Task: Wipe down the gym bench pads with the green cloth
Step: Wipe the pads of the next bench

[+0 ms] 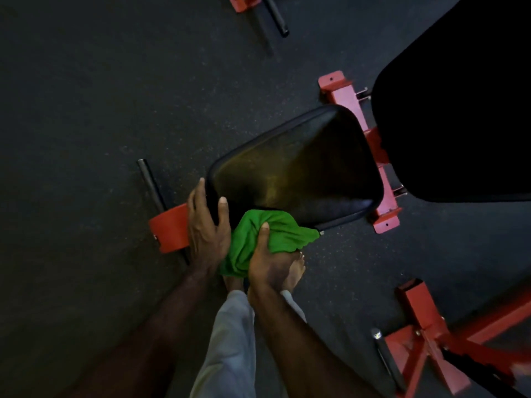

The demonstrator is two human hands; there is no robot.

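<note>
A black seat pad (298, 165) of a red-framed gym bench fills the middle of the head view. The larger black back pad (459, 110) rises at the upper right. My left hand (205, 225) grips the near corner of the seat pad, thumb on top and fingers round its edge. My right hand (268, 259) holds the bunched green cloth (275, 234) against the pad's near side edge, thumb over the cloth. Part of the cloth hangs below the pad between my hands.
The bench's red frame (386, 214) and a red foot (169, 228) with a black bar (150, 182) stand on dark rubber flooring. Another red frame (431, 340) is at the lower right, and more red equipment (244, 1) at the top. My bare foot (294, 271) stands under the cloth.
</note>
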